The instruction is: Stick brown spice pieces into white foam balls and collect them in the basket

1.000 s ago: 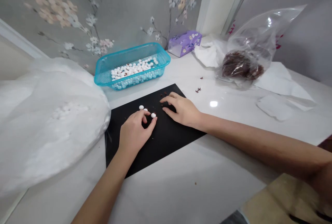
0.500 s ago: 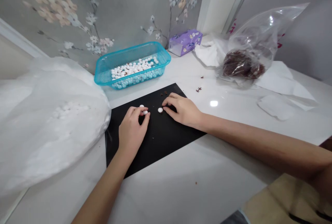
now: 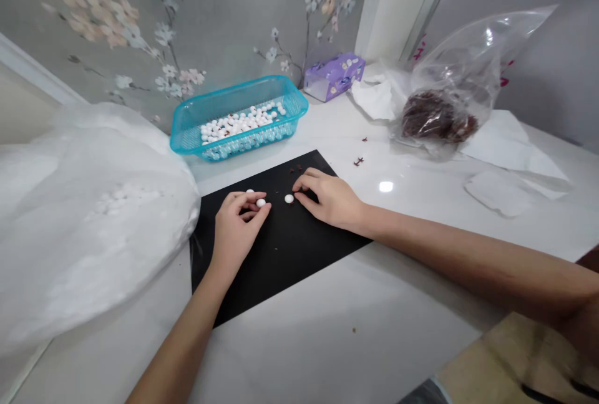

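Observation:
My left hand [image 3: 239,217] is closed, with a small white ball [image 3: 261,203] between its thumb and fingertips, above the black mat [image 3: 276,273]. A second white ball [image 3: 250,191] shows just behind the fingers of that hand. My right hand [image 3: 325,198] has its thumb and forefinger pinched at the edge of another white ball [image 3: 289,199], with a speck of brown beneath it. Its other fingers are curled. A few small brown star-shaped pieces [image 3: 296,169] lie on the mat near its far edge.
Behind the mat stands a blue plastic basket [image 3: 180,142] with many white balls. A large white bag [image 3: 107,254] of balls fills the left. A clear bag [image 3: 440,117] of brown pieces, a purple tissue pack [image 3: 336,76] and loose brown pieces [image 3: 359,161] are at the right.
My left hand has shifted slightly, and the ball behind its fingers sits a little further left. The black mat's near corner has turned slightly left. My right hand stays put.

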The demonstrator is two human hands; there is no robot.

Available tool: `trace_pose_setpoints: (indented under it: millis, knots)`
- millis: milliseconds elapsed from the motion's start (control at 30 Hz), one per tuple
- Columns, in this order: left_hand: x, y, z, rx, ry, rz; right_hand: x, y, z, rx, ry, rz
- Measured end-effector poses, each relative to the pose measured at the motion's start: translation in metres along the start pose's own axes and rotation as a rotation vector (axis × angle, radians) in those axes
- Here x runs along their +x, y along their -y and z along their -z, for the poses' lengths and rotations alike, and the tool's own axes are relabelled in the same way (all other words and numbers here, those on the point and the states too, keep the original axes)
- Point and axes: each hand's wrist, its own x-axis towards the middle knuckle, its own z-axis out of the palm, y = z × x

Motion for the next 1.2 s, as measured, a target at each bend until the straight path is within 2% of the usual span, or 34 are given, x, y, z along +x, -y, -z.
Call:
trace_pose_setpoints:
  millis: [200,733,1033,1200]
  knots:
    - [-0.0008,0.0004,-0.0001,-0.059,-0.038,0.033,-0.0001,-0.0005,0.0001,-0.001,0.002,-0.002]
    - [-0.0014,0.0024,0.0,-0.09,-0.024,0.015,-0.0003,-0.0007,-0.0001,-0.001,-0.003,0.002]
    - [-0.0006,-0.0035,0.0016,0.052,0.027,-0.052,0.0006,-0.0008,0.0002,0.001,-0.002,-0.002]
    - [0.0027,0.0047,0.0042,-0.006,-0.123,-0.017,-0.0002,-0.0004,-0.0004,0.0,0.003,-0.004]
